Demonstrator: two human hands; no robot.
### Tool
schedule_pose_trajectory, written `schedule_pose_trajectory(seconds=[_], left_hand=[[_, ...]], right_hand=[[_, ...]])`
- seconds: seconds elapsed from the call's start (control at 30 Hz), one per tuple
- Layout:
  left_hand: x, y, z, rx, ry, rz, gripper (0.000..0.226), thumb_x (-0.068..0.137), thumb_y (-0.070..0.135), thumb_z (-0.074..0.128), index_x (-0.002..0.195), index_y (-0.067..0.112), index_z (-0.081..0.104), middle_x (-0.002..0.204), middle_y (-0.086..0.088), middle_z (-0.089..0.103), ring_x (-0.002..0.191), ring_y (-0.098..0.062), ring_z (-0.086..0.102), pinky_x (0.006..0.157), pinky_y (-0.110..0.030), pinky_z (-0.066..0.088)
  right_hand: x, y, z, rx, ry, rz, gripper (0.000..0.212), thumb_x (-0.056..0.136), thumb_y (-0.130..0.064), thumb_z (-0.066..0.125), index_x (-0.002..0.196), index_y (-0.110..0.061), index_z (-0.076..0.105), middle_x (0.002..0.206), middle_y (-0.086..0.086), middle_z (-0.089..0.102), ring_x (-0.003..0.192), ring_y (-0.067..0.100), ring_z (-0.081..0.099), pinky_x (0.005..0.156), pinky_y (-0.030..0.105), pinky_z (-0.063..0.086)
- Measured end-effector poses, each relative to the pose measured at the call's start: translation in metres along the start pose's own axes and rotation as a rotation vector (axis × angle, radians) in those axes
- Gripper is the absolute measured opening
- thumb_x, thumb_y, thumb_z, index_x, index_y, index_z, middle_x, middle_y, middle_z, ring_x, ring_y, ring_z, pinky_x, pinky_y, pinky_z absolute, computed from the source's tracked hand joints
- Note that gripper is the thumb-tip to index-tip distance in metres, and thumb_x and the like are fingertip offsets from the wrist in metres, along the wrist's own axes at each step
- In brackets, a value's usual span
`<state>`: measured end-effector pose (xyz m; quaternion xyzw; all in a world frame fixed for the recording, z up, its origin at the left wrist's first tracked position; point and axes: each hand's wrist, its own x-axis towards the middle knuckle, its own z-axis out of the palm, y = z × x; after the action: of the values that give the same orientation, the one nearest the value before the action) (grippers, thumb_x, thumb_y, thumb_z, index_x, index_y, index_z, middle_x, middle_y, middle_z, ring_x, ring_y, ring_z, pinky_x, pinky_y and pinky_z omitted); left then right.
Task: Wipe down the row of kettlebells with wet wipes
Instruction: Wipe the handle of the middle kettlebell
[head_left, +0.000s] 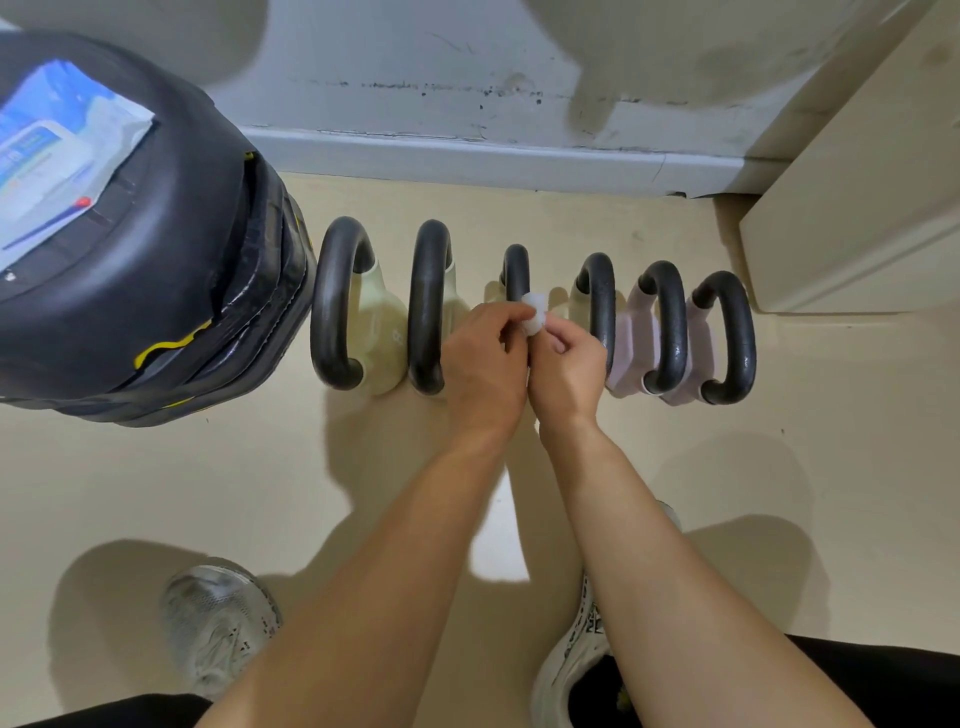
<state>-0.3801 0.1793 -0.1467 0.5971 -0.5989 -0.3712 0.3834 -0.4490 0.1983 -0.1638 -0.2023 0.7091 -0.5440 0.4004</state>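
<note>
Six kettlebells in a row on the floor along the wall, handles up toward camera: two cream at left, two more cream in the middle, two pink at right. Both hands over the third kettlebell handle (516, 270), third from left.

Left hand (485, 358) and right hand (566, 366) touching at the heels, fingers of both pinched on one small balled wet wipe (535, 314). Neither hand free, neither released. Cannot tell which one carries more of the grip.

Key relation: wipe sits right at the near part of the third handle's bar, just beyond the fingertips, away from the body. Handle's long axis runs near-to-far, across the line of the row. Probably a stroke along that axis, away from the body and back. Both hands about equally near; right hand closer to the fourth kettlebell handle (597, 301).

Wipes pack (62, 150) on top of the black weight stack (171, 270) at far left, well apart from the hands; nearer the left arm.
</note>
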Motion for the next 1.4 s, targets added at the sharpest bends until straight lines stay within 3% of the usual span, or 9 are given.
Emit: schedule_pose_trajectory(seconds=[0.2,0.3,0.4,0.6,0.77,0.93,1.1,1.27,1.4], left_hand=[[0.008,0.009,-0.002,-0.023,-0.052,-0.043,0.026,0.088,0.001,0.060,0.103,0.021,0.068,0.095,0.015,0.069,0.088,-0.002,0.066,0.081,-0.018,0.053],[0.016,0.015,-0.009,-0.206,-0.036,-0.185,0.015,0.089,0.008,0.069,0.100,0.019,0.067,0.091,0.012,0.071,0.076,0.006,0.067,0.067,-0.010,0.050],[0.026,0.013,-0.018,-0.361,-0.060,-0.320,0.026,0.085,-0.002,0.068,0.099,0.020,0.067,0.094,0.010,0.071,0.075,0.007,0.067,0.069,-0.011,0.051],[0.026,0.009,-0.014,-0.222,-0.091,-0.277,0.021,0.090,0.002,0.065,0.105,0.017,0.066,0.094,0.014,0.066,0.073,0.018,0.062,0.064,-0.004,0.048],[0.026,0.006,-0.006,-0.011,-0.044,-0.188,0.009,0.093,0.014,0.065,0.098,0.021,0.064,0.096,0.007,0.068,0.082,-0.001,0.065,0.076,-0.018,0.055],[0.021,0.006,-0.001,0.242,-0.032,-0.031,0.012,0.097,0.024,0.056,0.097,0.021,0.068,0.090,0.004,0.069,0.083,-0.017,0.065,0.076,-0.038,0.054],[0.010,0.008,-0.005,0.401,-0.109,-0.020,0.029,0.102,0.029,0.045,0.098,0.017,0.071,0.082,0.003,0.058,0.079,-0.019,0.059,0.070,-0.032,0.045],[0.013,0.014,-0.006,0.079,-0.085,-0.240,0.022,0.097,0.031,0.060,0.093,0.019,0.078,0.071,0.011,0.067,0.070,-0.008,0.065,0.067,-0.018,0.049],[0.043,0.017,0.004,0.055,-0.051,-0.330,0.025,0.094,0.022,0.060,0.074,0.021,0.074,0.068,0.007,0.069,0.058,-0.002,0.059,0.053,-0.012,0.039]], right_hand=[[0.006,-0.012,0.006,0.017,0.126,0.008,0.016,0.088,-0.014,0.075,0.076,-0.020,0.066,0.057,-0.015,0.062,0.056,0.001,0.058,0.063,0.024,0.050],[0.004,-0.012,0.006,-0.035,0.122,-0.047,0.009,0.091,-0.013,0.069,0.084,-0.019,0.069,0.069,-0.008,0.068,0.064,0.005,0.064,0.069,0.029,0.057],[-0.003,-0.007,0.001,-0.062,0.086,-0.115,0.010,0.095,-0.013,0.066,0.095,-0.015,0.075,0.081,-0.005,0.074,0.076,0.004,0.069,0.078,0.024,0.058],[-0.010,0.000,-0.001,-0.160,-0.026,-0.218,0.017,0.096,-0.006,0.064,0.102,-0.014,0.077,0.105,-0.006,0.065,0.099,0.010,0.067,0.092,0.032,0.057],[-0.005,-0.005,0.005,-0.172,0.036,-0.247,0.027,0.094,-0.009,0.066,0.095,-0.036,0.067,0.097,-0.004,0.068,0.085,0.010,0.067,0.080,0.028,0.058],[-0.003,0.001,-0.003,-0.381,0.004,-0.393,0.015,0.097,-0.001,0.062,0.099,-0.006,0.076,0.097,-0.001,0.065,0.086,-0.007,0.062,0.081,0.012,0.049],[-0.001,0.000,-0.012,-0.533,-0.030,-0.410,0.010,0.100,-0.005,0.060,0.094,0.003,0.064,0.074,-0.020,0.059,0.064,-0.003,0.052,0.066,0.013,0.045],[0.003,-0.012,-0.008,-0.455,-0.074,-0.374,0.029,0.095,0.001,0.055,0.097,-0.013,0.081,0.093,0.005,0.073,0.086,-0.016,0.055,0.078,0.002,0.038],[0.029,-0.038,0.004,-0.458,-0.052,-0.301,0.021,0.093,-0.003,0.060,0.093,-0.010,0.080,0.095,0.004,0.076,0.082,-0.002,0.059,0.074,-0.001,0.038]])
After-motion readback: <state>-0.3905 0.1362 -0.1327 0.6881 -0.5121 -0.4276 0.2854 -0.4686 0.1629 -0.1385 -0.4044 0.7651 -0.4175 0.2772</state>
